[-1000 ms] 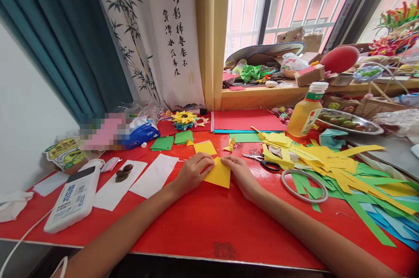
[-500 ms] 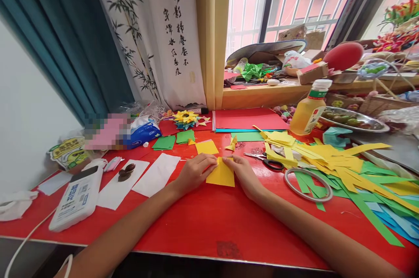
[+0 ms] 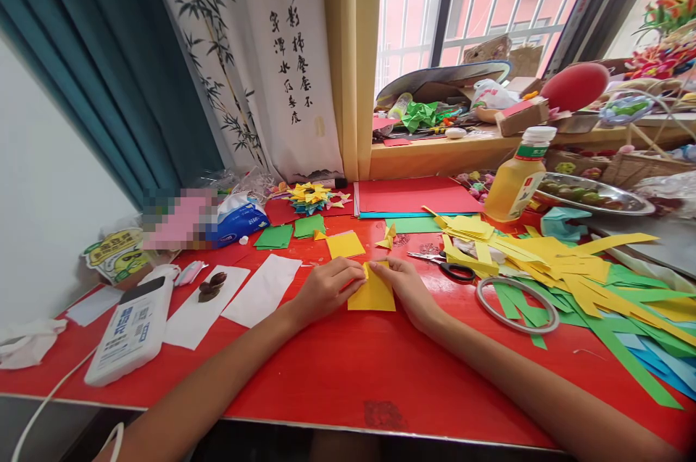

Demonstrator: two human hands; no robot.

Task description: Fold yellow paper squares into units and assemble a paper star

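Between my two hands is a square of yellow paper (image 3: pixel 372 295), just above or on the red tabletop. My left hand (image 3: pixel 333 285) pinches its upper left part with curled fingers. My right hand (image 3: pixel 407 286) grips the upper right edge between thumb and fingers. Whether the far edge is creased is hidden by my fingers. Beyond the hands lies a stack of yellow paper squares (image 3: pixel 346 245), and to its right a small folded yellow paper piece (image 3: pixel 387 237). Scissors (image 3: pixel 446 265) with black handles rest to the right of my right hand.
A tape roll (image 3: pixel 550 304) lies beside yellow paper strips (image 3: pixel 565 267) and green strips. A juice bottle (image 3: pixel 514 186) stands behind them. On the left are a white power bank (image 3: pixel 127 331), white paper sheets (image 3: pixel 262 292) and green squares (image 3: pixel 273 236). A folded-paper ring (image 3: pixel 309 197) sits at the back.
Both hands stay on the yellow paper at nearly the same place. The whole view has shifted slightly; the paper's near edge looks a little straighter.
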